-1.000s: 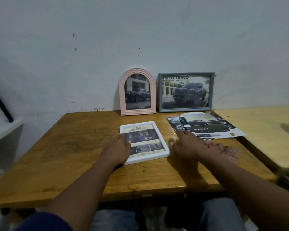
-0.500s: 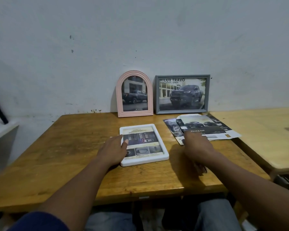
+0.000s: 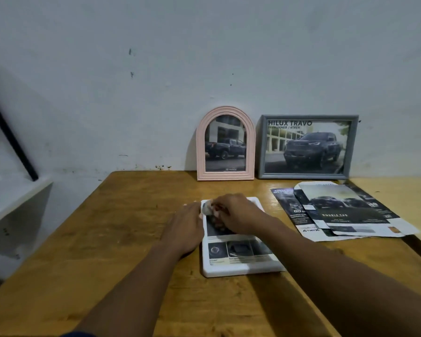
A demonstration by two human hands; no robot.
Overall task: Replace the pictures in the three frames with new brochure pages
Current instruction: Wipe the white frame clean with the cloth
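At the bottom of the frame two bare forearms reach up from the lower corners and meet over the middle of the wooden table [image 3: 122,239]. The left arm runs from lower left, and the left hand [image 3: 185,227] lies palm down on the wood, fingers stretched and spread, its fingertips touching the left edge of the white frame [image 3: 241,269]. That frame lies flat, face up, in the centre of the picture, with a brochure page of small car photos showing in its lower half. The right arm comes in from lower right and crosses the frame's right side; the right hand [image 3: 236,212] rests on the frame's upper half with fingers curled, pressing a small crumpled cloth [image 3: 207,207] against the upper left corner. What the cloth is made of cannot be told. To the right, well apart from the hands, a fanned stack of loose brochure pages [image 3: 338,210] lies flat on the table, printed with dark trucks. Farther back, in the upper middle of the frame, a pink arched frame [image 3: 225,176] and a grey frame [image 3: 303,176] stand side by side, leaning upright against the pale wall [image 3: 204,57], each holding a truck picture. A white shelf [image 3: 15,198] sits at the left edge.
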